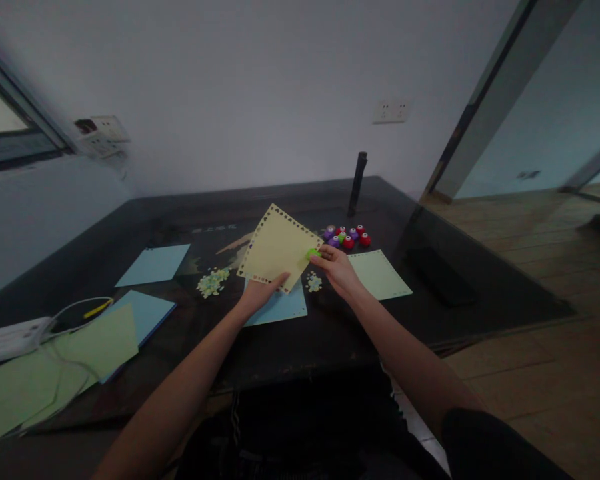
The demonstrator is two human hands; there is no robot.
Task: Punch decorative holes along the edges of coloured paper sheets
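Spanning both hands, the yellow sheet touches the green punch.

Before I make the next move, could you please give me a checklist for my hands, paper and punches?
1. Left hand grips the yellow sheet: ok.
2. Right hand holds the green craft punch: ok.
3. Punch is at the sheet's right edge: ok.
4. Punch alignment is exact: cannot tell, too small.
5. All four edges have holes: not ok, the near right edge looks plain.
6. Other punches are set aside: ok.
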